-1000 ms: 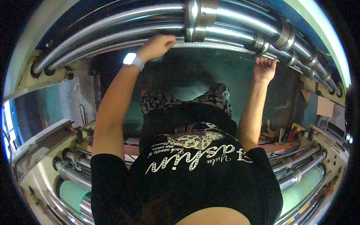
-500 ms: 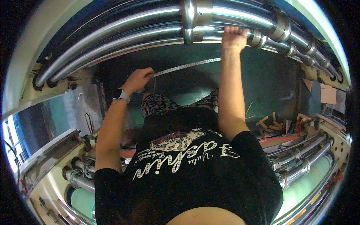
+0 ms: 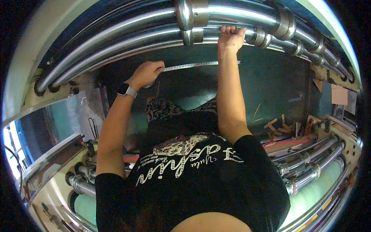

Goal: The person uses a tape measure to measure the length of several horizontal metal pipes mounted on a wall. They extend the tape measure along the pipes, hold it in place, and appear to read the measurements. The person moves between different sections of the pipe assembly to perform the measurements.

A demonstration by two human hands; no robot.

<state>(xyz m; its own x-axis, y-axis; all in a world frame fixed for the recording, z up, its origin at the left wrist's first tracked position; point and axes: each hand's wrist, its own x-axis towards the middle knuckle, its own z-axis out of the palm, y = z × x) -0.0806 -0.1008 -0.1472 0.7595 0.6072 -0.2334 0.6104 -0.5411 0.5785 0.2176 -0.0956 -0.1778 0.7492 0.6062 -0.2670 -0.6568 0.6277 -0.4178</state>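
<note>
My left hand, with a watch on its wrist, is closed on a tape measure whose case is mostly hidden beneath the fingers. Its white blade stretches rightward, passes under my right forearm and ends just beyond it. Above, my right hand has its palm turned up and its fingers curled around the lower metal shaft. A metal collar sits on that shaft to the right of the hand.
A thicker upper shaft with collars runs parallel across the far side. Behind me, left and right, lie more rods and a pale green roller. Cardboard scraps lie on the floor at right.
My left hand has moved up and slightly right, and the tape blade lies more level. Its end now shows past my right forearm. My right hand stays on the shaft while the view shifts.
</note>
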